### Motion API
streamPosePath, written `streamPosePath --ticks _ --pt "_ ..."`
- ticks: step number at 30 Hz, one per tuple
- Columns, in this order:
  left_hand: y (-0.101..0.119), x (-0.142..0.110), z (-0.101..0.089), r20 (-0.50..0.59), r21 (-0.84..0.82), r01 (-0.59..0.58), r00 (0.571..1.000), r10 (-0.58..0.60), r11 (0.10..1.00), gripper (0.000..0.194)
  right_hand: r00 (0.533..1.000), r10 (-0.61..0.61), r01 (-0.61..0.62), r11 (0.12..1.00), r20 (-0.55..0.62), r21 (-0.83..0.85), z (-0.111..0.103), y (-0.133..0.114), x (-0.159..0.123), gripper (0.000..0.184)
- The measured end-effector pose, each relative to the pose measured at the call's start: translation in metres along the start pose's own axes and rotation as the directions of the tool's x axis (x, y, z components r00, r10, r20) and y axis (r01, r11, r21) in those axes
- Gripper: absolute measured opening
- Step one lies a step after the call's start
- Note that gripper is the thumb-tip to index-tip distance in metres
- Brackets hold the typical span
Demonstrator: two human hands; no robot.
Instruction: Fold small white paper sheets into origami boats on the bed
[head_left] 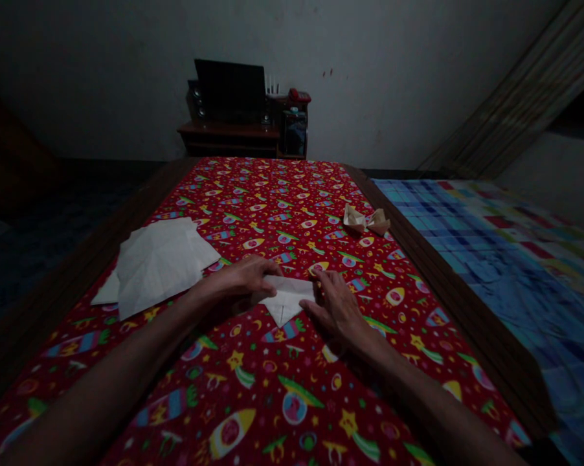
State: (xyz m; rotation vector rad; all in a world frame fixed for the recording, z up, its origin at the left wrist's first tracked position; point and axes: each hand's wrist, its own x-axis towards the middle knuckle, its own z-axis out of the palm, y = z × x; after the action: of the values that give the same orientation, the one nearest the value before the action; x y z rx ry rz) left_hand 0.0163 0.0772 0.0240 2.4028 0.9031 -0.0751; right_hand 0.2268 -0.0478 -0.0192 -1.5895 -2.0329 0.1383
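Observation:
A folded sheet of white paper (287, 296) lies between my hands on the red patterned cloth, one corner pointing toward me and its far edge straight. My left hand (250, 275) pinches its left end between thumb and fingers. At the right end, my right hand (335, 303) has its thumb on the paper's near side and its fingers bent at the far side, gripping it. Left of my left hand lies a fanned pile of white paper sheets (158, 262). Farther off to the right sits a folded paper figure (366, 220) with two raised, boat-like ends.
The red cloth (292, 375) with rockets and stars covers a brown table (471, 310). Beyond it, a monitor (231, 89) stands on a wooden desk (228, 133), with a red telephone (299, 96) beside it. A blue checked bedspread (476, 259) spreads to the right.

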Motion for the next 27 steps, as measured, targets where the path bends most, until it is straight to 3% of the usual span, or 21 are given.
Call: streamPosePath --ticks 5,8,11,13,15,17,19,21,24,27 --pt "0.005 -0.011 0.001 0.008 -0.023 0.019 1.0 -0.019 1.0 0.021 0.993 0.019 -0.021 1.0 0.118 0.013 -0.01 0.0 0.011 0.022" --pt "0.008 -0.018 0.0 -0.007 -0.024 0.005 1.0 -0.005 1.0 0.019 0.976 -0.082 0.062 0.993 0.201 0.101 -0.013 0.0 0.019 0.015" --pt "0.013 -0.025 -0.001 -0.133 0.031 -0.076 0.988 0.08 0.997 0.018 0.967 -0.142 0.117 0.985 0.211 0.126 -0.016 0.001 0.028 0.01" --pt "0.019 -0.03 -0.003 -0.307 0.159 -0.162 0.93 0.204 0.974 0.016 0.973 -0.198 0.193 0.98 0.119 0.051 -0.02 0.0 0.036 0.007" --pt "0.025 -0.034 -0.002 -0.46 0.36 -0.178 0.82 0.34 0.916 0.015 0.954 -0.298 0.293 0.95 -0.033 -0.103 -0.025 -0.002 0.044 0.011" --pt "0.03 -0.037 0.003 -0.529 0.546 -0.118 0.72 0.45 0.829 0.015 0.906 -0.399 0.352 0.896 -0.144 -0.271 -0.027 -0.002 0.048 0.017" --pt "0.031 -0.039 0.013 -0.525 0.646 -0.074 0.679 0.513 0.76 0.015 0.866 -0.48 0.405 0.836 -0.137 -0.37 -0.026 -0.002 0.047 0.019" --pt "0.028 -0.04 0.027 -0.488 0.671 -0.082 0.699 0.523 0.737 0.014 0.851 -0.523 0.466 0.794 -0.047 -0.39 -0.02 0.002 0.041 0.017" --pt "0.022 -0.041 0.047 -0.402 0.612 -0.131 0.797 0.45 0.78 0.013 0.86 -0.506 0.499 0.801 0.07 -0.332 -0.01 0.009 0.029 0.016" --pt "0.018 -0.045 0.056 -0.385 0.483 -0.127 0.858 0.34 0.867 0.014 0.874 -0.48 0.481 0.837 0.073 -0.259 -0.006 0.014 0.022 0.015"
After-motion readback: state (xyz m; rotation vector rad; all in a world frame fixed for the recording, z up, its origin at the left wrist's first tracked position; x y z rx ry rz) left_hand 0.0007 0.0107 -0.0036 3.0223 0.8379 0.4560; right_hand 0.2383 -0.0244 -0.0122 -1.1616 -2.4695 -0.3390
